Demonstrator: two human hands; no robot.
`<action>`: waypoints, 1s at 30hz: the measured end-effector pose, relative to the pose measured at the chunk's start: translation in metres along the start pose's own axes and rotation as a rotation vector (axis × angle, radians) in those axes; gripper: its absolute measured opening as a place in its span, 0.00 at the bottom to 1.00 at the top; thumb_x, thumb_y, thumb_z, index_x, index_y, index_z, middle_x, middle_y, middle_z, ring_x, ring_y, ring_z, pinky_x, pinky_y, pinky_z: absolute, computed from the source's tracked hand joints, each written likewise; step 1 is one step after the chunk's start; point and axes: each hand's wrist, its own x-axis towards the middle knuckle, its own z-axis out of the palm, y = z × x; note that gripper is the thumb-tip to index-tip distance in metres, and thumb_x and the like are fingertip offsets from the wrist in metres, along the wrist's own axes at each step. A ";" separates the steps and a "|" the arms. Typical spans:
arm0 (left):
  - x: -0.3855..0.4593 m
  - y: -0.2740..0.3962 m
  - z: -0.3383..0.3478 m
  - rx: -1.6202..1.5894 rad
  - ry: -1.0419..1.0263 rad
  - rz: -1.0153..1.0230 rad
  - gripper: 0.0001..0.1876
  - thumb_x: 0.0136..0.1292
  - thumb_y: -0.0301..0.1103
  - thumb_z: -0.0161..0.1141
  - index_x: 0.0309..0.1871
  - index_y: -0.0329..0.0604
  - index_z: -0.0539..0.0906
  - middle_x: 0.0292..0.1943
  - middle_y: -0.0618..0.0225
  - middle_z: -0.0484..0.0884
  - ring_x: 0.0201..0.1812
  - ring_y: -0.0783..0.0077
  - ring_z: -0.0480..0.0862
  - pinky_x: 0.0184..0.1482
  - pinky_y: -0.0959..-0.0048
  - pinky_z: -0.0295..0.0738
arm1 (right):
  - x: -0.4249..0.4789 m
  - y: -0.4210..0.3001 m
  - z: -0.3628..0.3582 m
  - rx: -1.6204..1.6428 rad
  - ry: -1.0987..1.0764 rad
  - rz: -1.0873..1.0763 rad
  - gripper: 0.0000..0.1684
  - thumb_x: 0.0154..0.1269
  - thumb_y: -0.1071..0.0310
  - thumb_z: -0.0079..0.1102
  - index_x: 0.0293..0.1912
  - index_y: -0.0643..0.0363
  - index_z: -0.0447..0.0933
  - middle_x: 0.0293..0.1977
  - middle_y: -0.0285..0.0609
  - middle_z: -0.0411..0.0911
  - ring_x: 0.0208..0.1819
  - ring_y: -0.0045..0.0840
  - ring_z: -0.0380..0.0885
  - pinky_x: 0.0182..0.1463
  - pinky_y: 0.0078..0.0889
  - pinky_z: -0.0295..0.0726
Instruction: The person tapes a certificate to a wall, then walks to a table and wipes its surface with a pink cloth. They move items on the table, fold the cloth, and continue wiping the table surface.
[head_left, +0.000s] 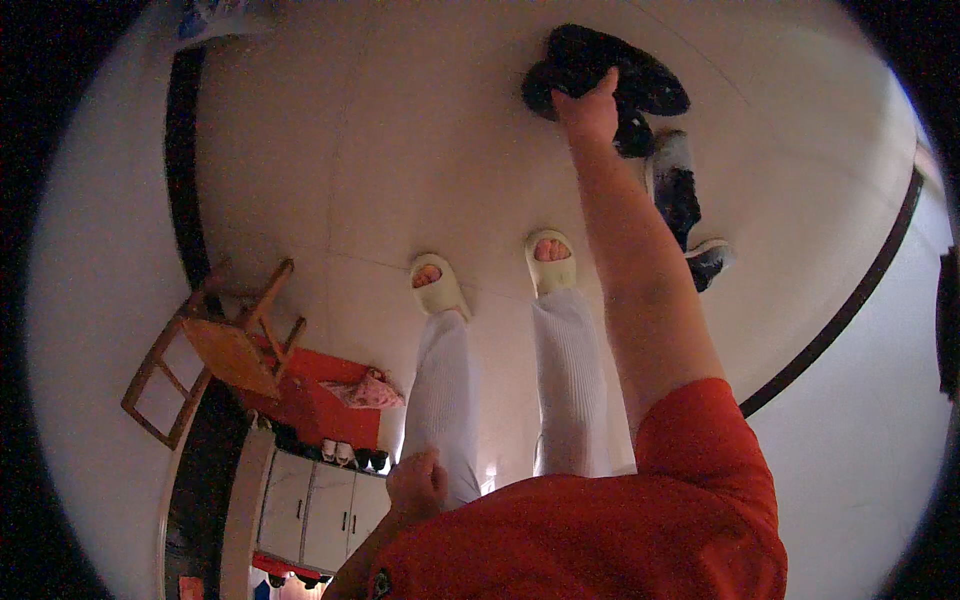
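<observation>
My right hand (589, 112) reaches far out to a cluster of black shoes (649, 82) on the floor. Its fingers are around one dark shoe (538, 91), though most of the grip is lost against the black. Close to my right forearm lie a grey-and-black shoe (675, 180) and a second grey-and-black shoe (712, 261). My left hand (418, 480) is curled against my left thigh, and nothing shows in it. My feet wear pale yellow open-toed slides (553, 266), below light ribbed trousers (571, 375).
A wooden chair (232, 356) stands at the left by the wall, near a red mat (330, 409) with a pink cloth (367, 391) on it. Behind are white cabinets (322, 510) and a row of shoes (337, 451). Dark skirting (840, 315) edges the right wall.
</observation>
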 end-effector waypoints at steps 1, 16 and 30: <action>-0.003 -0.006 0.001 -0.007 0.028 0.021 0.15 0.58 0.34 0.60 0.47 0.37 0.81 0.34 0.55 0.83 0.34 0.52 0.84 0.35 0.54 0.79 | 0.010 0.002 0.009 0.033 -0.018 0.009 0.49 0.52 0.50 0.75 0.67 0.57 0.60 0.52 0.52 0.80 0.53 0.46 0.80 0.53 0.44 0.80; -0.023 -0.050 -0.004 -0.204 0.155 0.053 0.15 0.57 0.33 0.63 0.47 0.40 0.80 0.31 0.57 0.84 0.31 0.53 0.84 0.33 0.55 0.79 | -0.110 -0.078 0.154 0.379 -0.353 0.255 0.28 0.56 0.60 0.68 0.56 0.58 0.77 0.50 0.46 0.81 0.49 0.39 0.80 0.53 0.42 0.78; -0.014 -0.036 0.019 -0.183 0.022 0.017 0.13 0.57 0.31 0.62 0.45 0.41 0.79 0.29 0.58 0.81 0.32 0.52 0.82 0.33 0.53 0.76 | -0.276 -0.219 0.168 0.604 -1.093 -0.069 0.29 0.68 0.47 0.59 0.61 0.53 0.74 0.59 0.42 0.77 0.60 0.32 0.75 0.63 0.37 0.73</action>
